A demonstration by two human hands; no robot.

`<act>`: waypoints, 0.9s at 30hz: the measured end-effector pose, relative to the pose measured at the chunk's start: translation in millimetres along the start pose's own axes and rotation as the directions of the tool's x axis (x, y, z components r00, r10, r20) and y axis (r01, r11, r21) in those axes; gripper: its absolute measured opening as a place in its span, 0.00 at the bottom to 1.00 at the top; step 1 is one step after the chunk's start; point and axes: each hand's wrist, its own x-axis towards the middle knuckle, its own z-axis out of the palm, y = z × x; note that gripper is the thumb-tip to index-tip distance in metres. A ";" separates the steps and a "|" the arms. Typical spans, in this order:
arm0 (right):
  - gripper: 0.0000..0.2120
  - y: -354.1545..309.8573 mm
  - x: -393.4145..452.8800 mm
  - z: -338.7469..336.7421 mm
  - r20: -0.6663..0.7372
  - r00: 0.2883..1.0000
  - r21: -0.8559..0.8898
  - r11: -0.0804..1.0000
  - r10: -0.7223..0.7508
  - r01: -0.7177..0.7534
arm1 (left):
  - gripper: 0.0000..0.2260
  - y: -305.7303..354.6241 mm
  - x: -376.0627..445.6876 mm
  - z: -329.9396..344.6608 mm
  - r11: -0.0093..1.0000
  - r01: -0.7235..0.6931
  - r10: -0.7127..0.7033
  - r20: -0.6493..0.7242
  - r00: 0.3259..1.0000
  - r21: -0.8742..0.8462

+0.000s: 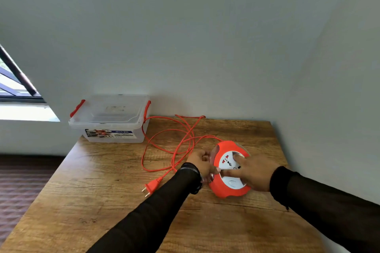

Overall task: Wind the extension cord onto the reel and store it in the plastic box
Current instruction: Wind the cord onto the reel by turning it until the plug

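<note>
At far left on the desk (102, 201) I see the plastic box (109, 118) lidded, the extension cord (164, 146) sprawled loose beside it. My left hand (200, 163) grips the reel (229, 168) by its edge, right hand (254, 172) pressing straight fingers (238, 158) on its face. I judge winding barely begun; next I must turn the reel.

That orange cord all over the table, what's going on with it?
A person is winding it up. The left hand grips the edge of the orange reel, and the right hand presses fingers onto its white socket face. Most of the cord lies in loose loops on the wooden table, with its plug beside the left forearm. The clear plastic box sits at the far corner with its lid on.
</note>
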 end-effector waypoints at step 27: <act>0.34 -17.7 -9.5 11.5 0.206 0.599 0.947 -0.004 0.774 -0.321 | 0.11 -28.8 -11.1 -7.4 0.667 -0.454 0.684 -0.245 0.687 0.591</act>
